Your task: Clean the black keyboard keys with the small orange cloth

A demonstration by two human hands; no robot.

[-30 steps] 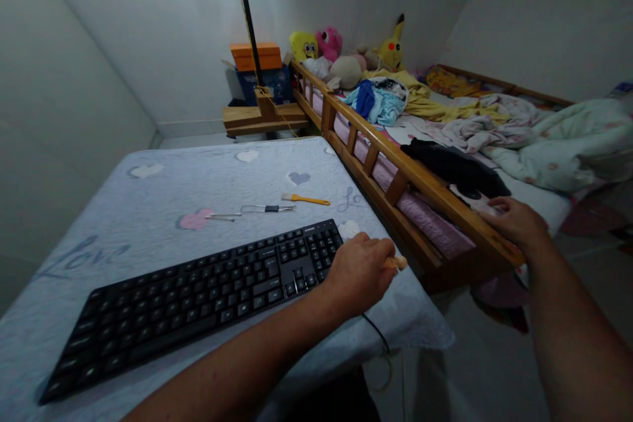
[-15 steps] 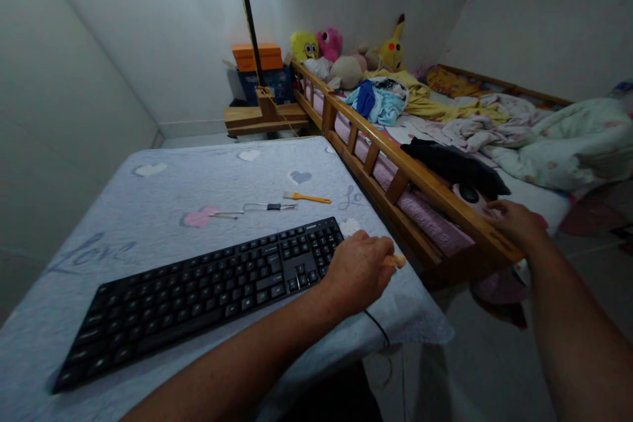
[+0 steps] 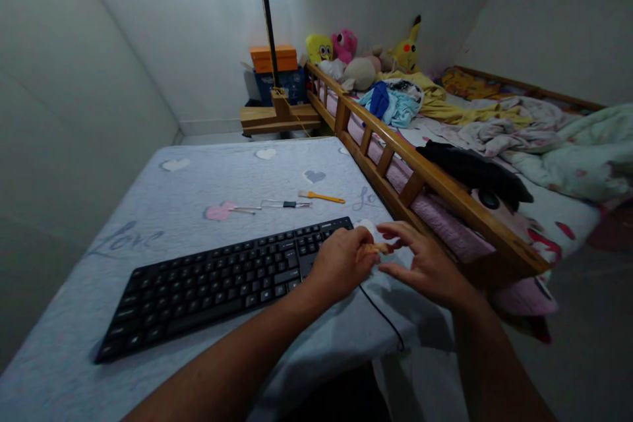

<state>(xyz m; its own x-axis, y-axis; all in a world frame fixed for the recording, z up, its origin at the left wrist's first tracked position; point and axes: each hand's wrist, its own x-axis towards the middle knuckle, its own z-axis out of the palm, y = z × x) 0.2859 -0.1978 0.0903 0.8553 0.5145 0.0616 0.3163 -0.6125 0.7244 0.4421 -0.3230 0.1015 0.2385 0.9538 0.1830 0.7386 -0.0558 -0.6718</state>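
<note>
My left hand (image 3: 343,257) is closed over the right end of the black keyboard (image 3: 212,290), with a small crumpled pale-orange piece (image 3: 378,248), perhaps cloth, poking out of its fingers. My right hand (image 3: 420,260) faces it just to the right, thumb and fingers spread around the free end of that piece; contact between them is hard to make out. Beyond the keyboard lie a yellow-handled brush (image 3: 324,197), a wire tool with a black grip (image 3: 289,204) and a thin metal piece (image 3: 244,209), possibly tweezers.
A pale heart-patterned cloth (image 3: 198,191) covers the table. The keyboard cable (image 3: 383,316) hangs over the near edge. Along the right runs a wooden bed rail (image 3: 395,138), with bedding, clothes and plush toys behind it. A black pole (image 3: 268,20) on a wooden base stands past the far edge.
My right hand has left the bed rail and come left beside my left hand, fingers apart. My left hand still grips the pale-orange piece. The view has turned slightly left.
</note>
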